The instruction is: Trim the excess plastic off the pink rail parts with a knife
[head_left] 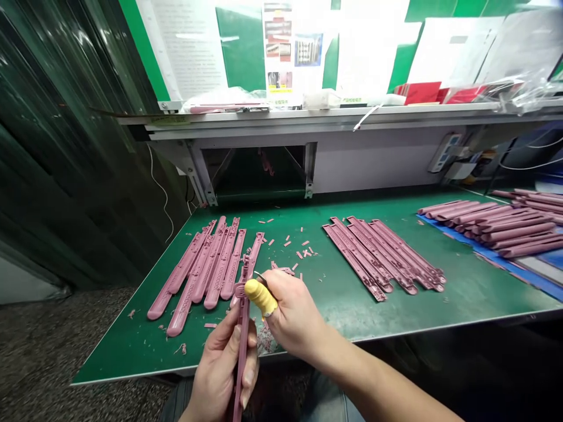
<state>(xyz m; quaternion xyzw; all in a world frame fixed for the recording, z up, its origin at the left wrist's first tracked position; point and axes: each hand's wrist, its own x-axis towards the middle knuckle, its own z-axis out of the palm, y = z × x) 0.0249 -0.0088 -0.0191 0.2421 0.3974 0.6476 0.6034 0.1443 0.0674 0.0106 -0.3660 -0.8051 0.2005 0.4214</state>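
Observation:
My left hand (226,357) is closed around the lower part of a long, narrow pink plastic strip (242,357), held nearly upright near the table's front edge. My right hand (290,305), with a yellow finger cover (260,296) on the thumb, is closed close to the strip's upper part. A thin, curved blade-like tool (259,275) pokes out of the right fist beside the strip; most of it is hidden. Behind the left hand lies a group of similar pink strips (211,264) on the green table. Small pink scraps (303,253) are scattered past the right hand.
A row of pink strips (378,255) lies right of centre. More pink pieces (497,223) are heaped on blue sheeting (519,269) at the far right. A shelf (329,117) crosses above the table's back, over a rectangular opening (259,173). Trimmings (266,337) lie by the front edge.

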